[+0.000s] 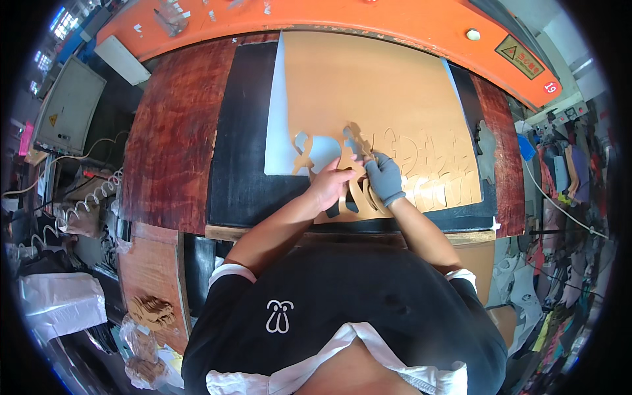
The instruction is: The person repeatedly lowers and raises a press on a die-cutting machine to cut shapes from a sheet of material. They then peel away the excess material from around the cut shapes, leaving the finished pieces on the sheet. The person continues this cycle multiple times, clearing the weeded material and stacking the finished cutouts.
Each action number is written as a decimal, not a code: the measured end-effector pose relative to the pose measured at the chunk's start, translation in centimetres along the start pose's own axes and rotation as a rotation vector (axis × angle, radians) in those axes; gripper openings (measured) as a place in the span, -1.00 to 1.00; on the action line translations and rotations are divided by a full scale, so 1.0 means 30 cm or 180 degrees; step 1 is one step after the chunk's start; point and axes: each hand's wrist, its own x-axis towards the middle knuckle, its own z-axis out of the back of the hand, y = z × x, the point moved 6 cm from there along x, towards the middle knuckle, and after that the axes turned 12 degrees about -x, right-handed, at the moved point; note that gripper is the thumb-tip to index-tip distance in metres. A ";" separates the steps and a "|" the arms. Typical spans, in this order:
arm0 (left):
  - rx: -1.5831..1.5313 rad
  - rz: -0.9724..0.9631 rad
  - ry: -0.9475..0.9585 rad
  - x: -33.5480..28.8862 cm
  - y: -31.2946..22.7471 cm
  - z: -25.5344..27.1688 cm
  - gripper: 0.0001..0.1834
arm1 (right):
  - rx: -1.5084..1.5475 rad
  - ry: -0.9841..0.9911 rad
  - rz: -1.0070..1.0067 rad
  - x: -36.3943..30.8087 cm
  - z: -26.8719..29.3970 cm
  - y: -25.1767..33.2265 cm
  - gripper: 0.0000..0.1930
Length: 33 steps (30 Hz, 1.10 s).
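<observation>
A large tan sheet (375, 79) lies on a pale blue-white board (275, 125) over a black mat. Rows of cut outlines and curved slots run along its near part. Beside the gap at its near left, my bare left hand (327, 186) is closed, thumb over fingers; what lies between them is hidden. My right hand (384, 176), in a grey glove, pinches a small tan cut-out piece (367, 153) above the sheet. A grey, irregular metal-looking shape (351, 134) stands just beyond my fingers, partly covered by the piece.
An orange machine beam (296, 16) spans the far side. Dark red wooden boards (174, 131) flank the black mat (240, 131). At the right edge lies a flat grey shape (486, 151). Stacked brown cut pieces (151, 311) rest at lower left; hanging shapes crowd the right.
</observation>
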 end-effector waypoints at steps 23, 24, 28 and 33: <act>0.6495 -0.1346 -0.0370 0.105 -0.177 0.038 -0.44 | 0.2583 -0.2263 0.1304 -0.355 0.783 0.208 -0.74; 0.6505 -0.1050 -0.0440 0.101 -0.172 0.027 -0.44 | 0.2318 -0.2082 0.1437 -0.375 0.800 0.236 -0.73; 0.4408 -0.1918 0.0745 0.019 -0.028 -0.139 -0.44 | -0.0546 -0.2382 0.0757 -0.348 0.710 0.209 -0.77; 0.1765 0.0247 -0.0732 0.041 0.183 -0.011 -0.50 | -0.2853 -0.1310 0.1100 -0.080 0.338 0.064 -0.78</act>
